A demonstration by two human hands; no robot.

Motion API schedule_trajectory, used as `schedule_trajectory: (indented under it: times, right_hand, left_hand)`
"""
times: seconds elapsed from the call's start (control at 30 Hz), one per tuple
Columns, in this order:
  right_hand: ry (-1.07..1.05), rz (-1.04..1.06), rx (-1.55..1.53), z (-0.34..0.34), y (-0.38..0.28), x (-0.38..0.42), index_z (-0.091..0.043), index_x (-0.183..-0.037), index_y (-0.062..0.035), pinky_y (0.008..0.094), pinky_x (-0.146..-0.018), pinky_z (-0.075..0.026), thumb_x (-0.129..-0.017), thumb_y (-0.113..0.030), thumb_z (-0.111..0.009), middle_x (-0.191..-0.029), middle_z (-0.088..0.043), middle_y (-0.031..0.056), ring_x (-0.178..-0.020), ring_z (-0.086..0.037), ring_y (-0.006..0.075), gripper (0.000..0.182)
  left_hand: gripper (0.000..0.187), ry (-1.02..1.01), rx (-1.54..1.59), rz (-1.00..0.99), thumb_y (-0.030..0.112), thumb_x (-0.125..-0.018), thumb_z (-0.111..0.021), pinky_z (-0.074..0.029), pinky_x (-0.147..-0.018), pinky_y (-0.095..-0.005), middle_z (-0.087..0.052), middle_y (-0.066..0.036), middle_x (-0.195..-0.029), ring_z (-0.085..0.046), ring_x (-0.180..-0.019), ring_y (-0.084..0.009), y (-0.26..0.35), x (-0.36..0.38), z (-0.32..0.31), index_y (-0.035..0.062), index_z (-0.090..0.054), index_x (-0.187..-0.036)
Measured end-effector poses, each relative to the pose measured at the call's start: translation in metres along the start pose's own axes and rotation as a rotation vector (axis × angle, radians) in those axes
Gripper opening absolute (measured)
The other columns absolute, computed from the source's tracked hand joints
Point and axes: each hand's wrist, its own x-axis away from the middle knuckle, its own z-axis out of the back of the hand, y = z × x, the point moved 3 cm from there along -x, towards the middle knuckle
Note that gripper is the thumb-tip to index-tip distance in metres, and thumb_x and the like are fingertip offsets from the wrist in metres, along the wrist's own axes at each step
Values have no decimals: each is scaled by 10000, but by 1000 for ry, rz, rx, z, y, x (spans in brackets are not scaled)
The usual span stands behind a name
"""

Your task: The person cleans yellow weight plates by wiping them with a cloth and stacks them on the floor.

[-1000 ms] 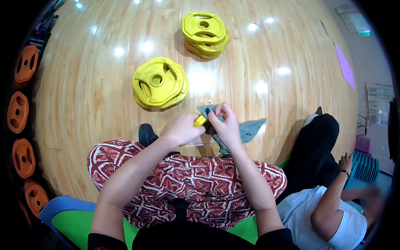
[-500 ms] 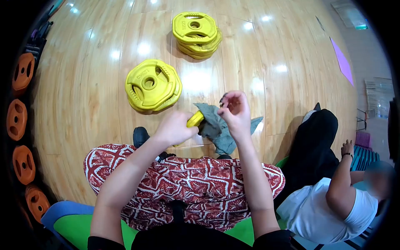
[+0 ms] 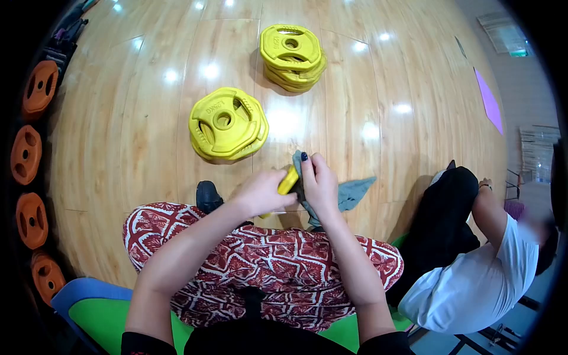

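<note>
In the head view my left hand (image 3: 264, 192) grips a yellow weight plate (image 3: 288, 180), held on edge above my lap. My right hand (image 3: 319, 184) is closed on a grey-green cloth (image 3: 354, 193), pressing it to the right side of that plate; a loose corner of the cloth hangs out to the right. Beyond my hands, a stack of yellow plates (image 3: 228, 124) lies on the floor to the left. Farther off and slightly right stands a second yellow stack (image 3: 292, 56).
Orange plates (image 3: 32, 220) line the left edge. A seated person in a white shirt (image 3: 467, 290) and black trousers is close on my right. A purple sheet (image 3: 489, 103) lies at the far right. Green mat (image 3: 100, 316) shows beneath me.
My right hand has come down and left from its raised, curled pose and now holds the cloth against the plate. The other person's arm has moved to their knee. The view has shifted slightly.
</note>
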Motion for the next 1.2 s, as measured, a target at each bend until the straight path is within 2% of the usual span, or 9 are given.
schedule_trajectory:
  times: [0.07, 0.17, 0.3, 0.33, 0.5, 0.6, 0.73, 1.0, 1.2]
  right_hand:
    - [57, 300, 118, 7, -24, 12, -475, -661, -32, 399, -490, -390, -791, -248, -557, -554, -515, 137, -521, -515, 311, 265]
    - [7, 297, 85, 12, -24, 19, -475, -597, -37, 372, -472, -389, -755, -223, -591, -548, -514, 130, -503, -511, 287, 270]
    - [-20, -5, -193, 10, 10, -3, -488, -597, -15, 322, -451, -370, -752, -211, -587, -520, -494, 139, -472, -504, 233, 268]
    - [-33, -26, -265, 8, 20, -8, -465, -590, 0, 300, -446, -354, -765, -204, -576, -486, -457, 108, -454, -457, 153, 291]
    - [-8, -75, -26, 1, 58, -22, -475, -605, 4, 260, -447, -334, -784, -176, -565, -499, -421, 24, -504, -394, 68, 269]
    - [0, -54, -457, 1, 27, -9, -487, -621, 11, 245, -491, -358, -799, -117, -538, -547, -458, 4, -570, -415, 37, 225]
    - [68, 337, 23, 4, -16, 14, -467, -559, -19, 323, -432, -386, -721, -155, -592, -496, -477, 120, -432, -484, 266, 246]
    - [-58, 121, -126, 4, -1, 0, -434, -618, -2, 285, -467, -356, -728, -185, -633, -547, -472, 90, -494, -435, 146, 292]
    - [-337, 129, -121, 25, -17, 2, -506, -742, -7, 280, -554, -407, -724, -213, -646, -639, -503, 103, -586, -495, 172, 249]
  left_hand:
    - [354, -46, 171, 53, 274, -664, -648, -446, -632, -358, -598, -174, -746, -587, -683, -293, -1, 2, -12, -4, -566, -867]
    - [347, -11, 262, 37, 250, -686, -635, -447, -638, -349, -603, -184, -778, -595, -693, -271, 10, 8, -14, -11, -563, -902]
    - [355, 67, 109, -60, 296, -690, -567, -436, -703, -414, -569, -219, -802, -555, -768, -350, 5, 3, -20, -35, -554, -817]
    - [330, 85, 123, -95, 275, -693, -548, -422, -725, -424, -551, -224, -827, -537, -797, -355, 2, 1, -21, -35, -541, -803]
    - [274, 73, 67, -73, 228, -684, -565, -427, -681, -404, -549, -193, -752, -544, -731, -357, 3, 6, -8, -14, -544, -810]
    - [265, 82, 73, -60, 222, -675, -563, -427, -663, -412, -548, -199, -730, -542, -709, -363, -3, 3, -13, -13, -547, -795]
    - [245, 91, 15, -79, 219, -668, -564, -424, -639, -420, -552, -209, -726, -540, -701, -368, -3, 2, -11, -16, -544, -733]
    - [306, 82, 41, -79, 278, -678, -560, -433, -644, -412, -568, -210, -721, -558, -702, -357, 3, 1, 3, -15, -573, -765]
    - [452, -55, 188, 62, 430, -755, -515, -440, -647, -388, -595, -204, -727, -590, -726, -324, -4, -3, 2, -4, -614, -839]
